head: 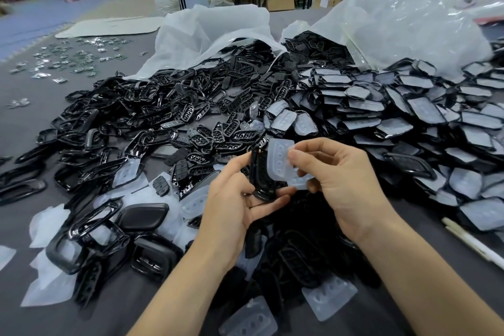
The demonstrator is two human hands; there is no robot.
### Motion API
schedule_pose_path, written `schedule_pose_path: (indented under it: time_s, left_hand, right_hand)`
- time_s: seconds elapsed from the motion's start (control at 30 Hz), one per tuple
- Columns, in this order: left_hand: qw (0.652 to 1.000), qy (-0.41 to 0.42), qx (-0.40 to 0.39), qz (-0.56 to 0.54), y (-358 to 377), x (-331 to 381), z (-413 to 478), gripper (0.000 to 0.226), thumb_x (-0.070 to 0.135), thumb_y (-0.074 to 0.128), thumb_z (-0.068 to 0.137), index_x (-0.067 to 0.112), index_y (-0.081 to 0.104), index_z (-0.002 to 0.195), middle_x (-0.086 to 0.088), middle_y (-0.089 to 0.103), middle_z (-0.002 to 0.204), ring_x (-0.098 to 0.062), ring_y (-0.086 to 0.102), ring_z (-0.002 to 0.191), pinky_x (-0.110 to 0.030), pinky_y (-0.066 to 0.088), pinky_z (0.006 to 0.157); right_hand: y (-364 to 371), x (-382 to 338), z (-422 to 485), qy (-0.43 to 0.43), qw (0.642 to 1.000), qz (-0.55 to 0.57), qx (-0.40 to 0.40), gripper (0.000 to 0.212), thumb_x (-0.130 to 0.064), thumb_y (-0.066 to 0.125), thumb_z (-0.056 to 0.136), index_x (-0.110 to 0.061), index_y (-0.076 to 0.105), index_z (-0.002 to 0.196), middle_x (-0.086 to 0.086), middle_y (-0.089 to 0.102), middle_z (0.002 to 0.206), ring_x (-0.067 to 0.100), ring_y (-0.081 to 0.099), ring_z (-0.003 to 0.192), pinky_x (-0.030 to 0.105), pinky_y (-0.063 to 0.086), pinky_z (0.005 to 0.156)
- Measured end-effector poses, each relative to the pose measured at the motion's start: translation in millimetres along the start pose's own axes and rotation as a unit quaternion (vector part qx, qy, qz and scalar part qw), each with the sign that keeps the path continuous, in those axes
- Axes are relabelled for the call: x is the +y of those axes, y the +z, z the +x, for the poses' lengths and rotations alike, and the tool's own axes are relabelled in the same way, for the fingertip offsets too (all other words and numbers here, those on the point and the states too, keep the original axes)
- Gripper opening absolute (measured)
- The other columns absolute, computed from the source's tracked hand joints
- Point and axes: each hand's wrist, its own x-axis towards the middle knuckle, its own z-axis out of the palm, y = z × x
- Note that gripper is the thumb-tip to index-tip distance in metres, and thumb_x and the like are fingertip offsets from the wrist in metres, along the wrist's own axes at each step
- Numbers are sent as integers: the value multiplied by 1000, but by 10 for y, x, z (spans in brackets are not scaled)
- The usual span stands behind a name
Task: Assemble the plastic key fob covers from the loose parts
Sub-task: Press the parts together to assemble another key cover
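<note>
Centre of frame, both hands raised over the gray table.

- Left hand: fingers curled round a black frame, held upright on edge, thumb against its near side.
- Right hand: thumb and forefinger clamped on the upper edge of a clear pad. The pad's left edge touches the black frame. The other fingers are bent, and a second clear piece shows under them; cannot tell if it is gripped.

Surroundings:
- Left centre: heap of loose black frames.
- Middle, just above the hands: ribbed black button inserts.
- Right: overlapping rows of covers with pale faces.
- Behind the heaps: two open plastic bags, one at upper centre, one at upper right, with black parts spilling from both.
- Upper left: scatter of small silvery parts.
- Bottom edge: more clear pads lying flat.
- Lower right: white pen on the table.
</note>
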Motion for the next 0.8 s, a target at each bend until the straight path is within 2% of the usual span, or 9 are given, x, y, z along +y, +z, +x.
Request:
schedule_pose_path:
  time_s: [0.17,0.27,0.37,0.47,0.6,0.7,0.8]
  left_hand:
    - [1000,-3,2,-5,-8,-15,7,54,-10,25,77,10,66,105,-17,73,93,-36,71,81,-33,58,65]
    - [1000,-7,14,0,-11,-25,14,53,-12,25,79,8,61,112,-17,73,92,-34,72,81,-34,58,65]
    - [1000,-5,27,10,-1,-33,10,52,-15,27,80,10,61,110,-19,72,91,-32,72,81,-35,58,66]
    - [999,-5,28,20,3,-36,1,51,-15,28,82,11,62,109,-18,73,91,-29,72,81,-34,58,66]
    - [999,-11,35,24,-11,-39,-3,52,-15,28,82,7,56,121,-22,70,98,-25,72,78,-34,58,66]
    - [999,-15,43,23,-10,-38,-2,53,-15,29,82,6,54,124,-29,64,111,-23,72,78,-35,58,68]
    - [999,-18,47,21,-8,-40,-6,54,-15,29,83,7,54,125,-29,62,113,-21,72,77,-35,58,68]
  right_hand:
    - [88,79,-46,-40,999,-20,-13,16,2,70,81,-9,68,70,-6,63,54,-1,52,41,9,39,40]
    - [96,130,-37,-42,999,-31,-15,18,-1,72,80,-15,69,69,0,68,61,5,61,51,17,48,47]
    - [100,170,-32,-39,998,-51,-16,17,-5,73,80,-17,70,69,5,70,68,13,66,60,23,52,52]
    - [98,180,-34,-51,996,-72,-6,16,-7,73,80,-18,69,70,4,70,68,15,67,62,28,54,55]
    - [108,192,-50,-72,989,-125,10,15,-11,73,79,-22,68,71,0,70,69,18,68,68,44,59,66]
    - [112,188,-62,-82,987,-136,11,14,-11,74,79,-22,68,71,-2,70,68,16,68,67,47,59,67]
    - [116,172,-68,-85,986,-140,12,15,-11,74,79,-23,67,71,-2,69,68,15,67,66,45,59,66]
